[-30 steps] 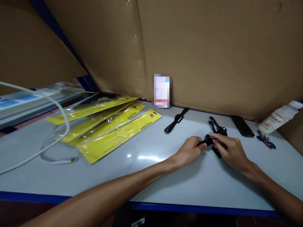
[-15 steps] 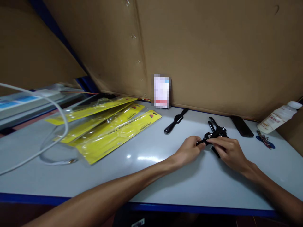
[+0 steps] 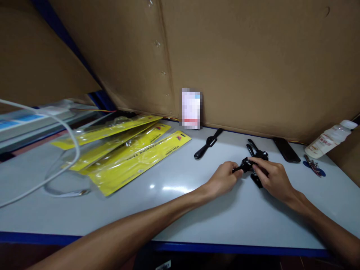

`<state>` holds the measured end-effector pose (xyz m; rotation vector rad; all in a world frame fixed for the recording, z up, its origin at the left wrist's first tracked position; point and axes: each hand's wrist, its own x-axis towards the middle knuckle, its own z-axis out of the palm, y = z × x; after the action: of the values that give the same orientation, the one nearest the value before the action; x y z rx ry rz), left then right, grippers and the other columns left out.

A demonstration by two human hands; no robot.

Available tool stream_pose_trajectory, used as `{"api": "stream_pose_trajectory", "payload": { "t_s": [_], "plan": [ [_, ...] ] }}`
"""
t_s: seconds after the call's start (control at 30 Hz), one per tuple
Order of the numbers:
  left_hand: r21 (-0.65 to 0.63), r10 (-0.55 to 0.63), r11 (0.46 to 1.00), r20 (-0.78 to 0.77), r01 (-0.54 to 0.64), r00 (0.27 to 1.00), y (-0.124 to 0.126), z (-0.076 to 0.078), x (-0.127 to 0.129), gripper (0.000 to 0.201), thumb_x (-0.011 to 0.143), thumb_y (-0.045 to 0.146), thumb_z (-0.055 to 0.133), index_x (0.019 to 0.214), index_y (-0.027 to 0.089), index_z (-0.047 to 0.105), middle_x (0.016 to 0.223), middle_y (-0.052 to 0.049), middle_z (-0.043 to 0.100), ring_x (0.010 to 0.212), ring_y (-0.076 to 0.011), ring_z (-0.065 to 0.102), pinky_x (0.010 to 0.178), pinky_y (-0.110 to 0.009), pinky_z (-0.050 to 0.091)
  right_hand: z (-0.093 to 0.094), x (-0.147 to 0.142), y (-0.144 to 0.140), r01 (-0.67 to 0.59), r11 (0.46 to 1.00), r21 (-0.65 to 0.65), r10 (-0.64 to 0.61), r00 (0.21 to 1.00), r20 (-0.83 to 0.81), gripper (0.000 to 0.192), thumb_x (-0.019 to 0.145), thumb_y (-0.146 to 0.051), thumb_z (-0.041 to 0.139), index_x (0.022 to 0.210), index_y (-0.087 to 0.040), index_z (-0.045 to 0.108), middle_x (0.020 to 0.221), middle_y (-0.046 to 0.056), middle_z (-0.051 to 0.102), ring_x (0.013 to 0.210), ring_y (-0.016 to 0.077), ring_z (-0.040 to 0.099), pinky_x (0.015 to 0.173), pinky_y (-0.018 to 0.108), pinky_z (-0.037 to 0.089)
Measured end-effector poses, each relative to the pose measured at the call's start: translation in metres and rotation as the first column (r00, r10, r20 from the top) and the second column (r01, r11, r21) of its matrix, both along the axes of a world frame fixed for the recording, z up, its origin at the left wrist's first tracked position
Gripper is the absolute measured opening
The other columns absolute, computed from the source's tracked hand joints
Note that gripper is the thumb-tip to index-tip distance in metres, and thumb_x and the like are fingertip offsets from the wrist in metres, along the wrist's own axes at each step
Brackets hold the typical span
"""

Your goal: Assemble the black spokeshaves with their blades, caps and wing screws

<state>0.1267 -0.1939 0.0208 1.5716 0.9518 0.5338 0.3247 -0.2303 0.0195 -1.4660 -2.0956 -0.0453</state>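
My left hand (image 3: 225, 177) and my right hand (image 3: 272, 177) meet over a small black part (image 3: 245, 165) on the white table (image 3: 180, 210), and both pinch it between fingertips. A cluster of black strap pieces (image 3: 255, 152) lies just behind my right hand, partly hidden by its fingers. Another black strap (image 3: 207, 143) lies alone to the left of them, untouched.
Several yellow packages in clear bags (image 3: 123, 152) are fanned out at left, beside a white cable (image 3: 56, 165). A black phone (image 3: 286, 149), keys (image 3: 313, 165) and a white bottle (image 3: 327, 138) sit at right. Cardboard walls (image 3: 239, 56) close in the back; a card (image 3: 191, 108) leans there.
Both hands stayed at the same spot. The right fingers shifted slightly on the black part, lifting and settling it again.
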Motion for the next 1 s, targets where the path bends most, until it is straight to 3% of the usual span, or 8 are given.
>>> {"api": "stream_pose_trajectory", "payload": {
  "t_s": [0.13, 0.3, 0.47, 0.53, 0.63, 0.8, 0.87, 1.0],
  "plan": [
    [0.001, 0.009, 1.0, -0.009, -0.009, 1.0, -0.0004, 0.0002, -0.0006, 0.021, 0.087, 0.031, 0.048, 0.068, 0.022, 0.043, 0.045, 0.009, 0.038, 0.044, -0.0104, 0.035, 0.051, -0.026, 0.023, -0.0019, 0.0014, -0.0003, -0.091, 0.995, -0.028, 0.092, 0.996, 0.016, 0.033, 0.093, -0.018, 0.048, 0.112, -0.022, 0.074, 0.1, 0.005, 0.078, 0.082, 0.0219, 0.075, 0.073, 0.036, 0.057],
    [-0.041, -0.003, 0.999, 0.0, 0.003, 1.0, -0.0004, -0.0006, -0.0003, 0.021, 0.089, 0.029, 0.046, 0.069, 0.023, 0.043, 0.043, 0.01, 0.037, 0.04, -0.0095, 0.032, 0.048, -0.025, 0.022, -0.0016, 0.001, 0.0004, 0.034, 0.999, 0.013, -0.034, 0.999, 0.009, 0.032, 0.092, -0.019, 0.051, 0.115, -0.019, 0.073, 0.101, 0.008, 0.078, 0.082, 0.0242, 0.075, 0.071, 0.037, 0.057],
    [-0.066, -0.005, 0.998, 0.005, 0.006, 1.0, 0.0009, -0.001, -0.0001, 0.02, 0.089, 0.031, 0.048, 0.072, 0.022, 0.046, 0.041, 0.011, 0.035, 0.038, -0.0089, 0.029, 0.044, -0.025, 0.02, 0.0026, -0.0021, -0.0007, -0.091, 0.995, -0.038, 0.093, 0.994, 0.052, 0.038, 0.091, -0.013, 0.046, 0.114, -0.022, 0.074, 0.095, 0.005, 0.078, 0.078, 0.0197, 0.073, 0.067, 0.033, 0.055],
    [-0.099, -0.008, 0.995, 0.002, 0.008, 1.0, 0.0012, -0.0013, -0.0002, 0.02, 0.09, 0.031, 0.047, 0.072, 0.023, 0.045, 0.04, 0.011, 0.033, 0.037, -0.0088, 0.029, 0.043, -0.025, 0.019, 0.0026, -0.002, -0.0007, -0.046, 0.998, -0.032, 0.048, 0.997, 0.067, 0.037, 0.089, -0.012, 0.046, 0.109, -0.021, 0.076, 0.093, 0.006, 0.078, 0.078, 0.0206, 0.073, 0.068, 0.033, 0.055],
    [-0.11, -0.016, 0.994, -0.005, 0.015, 1.0, 0.0008, -0.0017, -0.0005, 0.021, 0.09, 0.031, 0.046, 0.071, 0.023, 0.044, 0.04, 0.011, 0.032, 0.036, -0.0085, 0.028, 0.041, -0.024, 0.018, 0.0027, -0.0013, -0.0005, 0.04, 0.999, -0.021, -0.039, 0.998, 0.04, 0.038, 0.091, -0.014, 0.047, 0.118, -0.019, 0.072, 0.092, 0.007, 0.078, 0.073, 0.0195, 0.072, 0.067, 0.033, 0.053],
    [-0.082, -0.015, 0.997, -0.003, 0.015, 1.0, 0.0002, -0.001, -0.0006, 0.022, 0.089, 0.032, 0.047, 0.07, 0.023, 0.041, 0.042, 0.012, 0.031, 0.037, -0.0072, 0.026, 0.042, -0.023, 0.02, 0.0045, -0.0012, -0.0014, -0.087, 0.995, -0.05, 0.088, 0.996, 0.02, 0.04, 0.091, -0.012, 0.043, 0.113, -0.024, 0.075, 0.088, 0.003, 0.077, 0.069, 0.0155, 0.068, 0.063, 0.029, 0.05],
    [-0.081, -0.014, 0.997, -0.005, 0.013, 1.0, 0.0, 0.0001, -0.0004, 0.021, 0.088, 0.033, 0.047, 0.071, 0.023, 0.042, 0.041, 0.012, 0.03, 0.038, -0.0074, 0.025, 0.042, -0.023, 0.02, 0.004, -0.0008, -0.001, -0.064, 0.996, -0.06, 0.066, 0.997, 0.029, 0.04, 0.089, -0.011, 0.044, 0.107, -0.025, 0.077, 0.089, 0.004, 0.077, 0.072, 0.0165, 0.069, 0.065, 0.031, 0.051],
    [-0.083, -0.027, 0.996, -0.006, 0.027, 1.0, -0.0008, 0.0015, -0.0008, 0.022, 0.088, 0.035, 0.047, 0.071, 0.023, 0.041, 0.041, 0.011, 0.032, 0.039, -0.0081, 0.026, 0.042, -0.024, 0.02, 0.0031, 0.0007, 0.0004, 0.021, 0.998, -0.066, -0.02, 1.0, 0.012, 0.044, 0.089, -0.011, 0.045, 0.122, -0.025, 0.071, 0.094, 0.005, 0.077, 0.075, 0.0183, 0.069, 0.068, 0.033, 0.052]
  ]
}}
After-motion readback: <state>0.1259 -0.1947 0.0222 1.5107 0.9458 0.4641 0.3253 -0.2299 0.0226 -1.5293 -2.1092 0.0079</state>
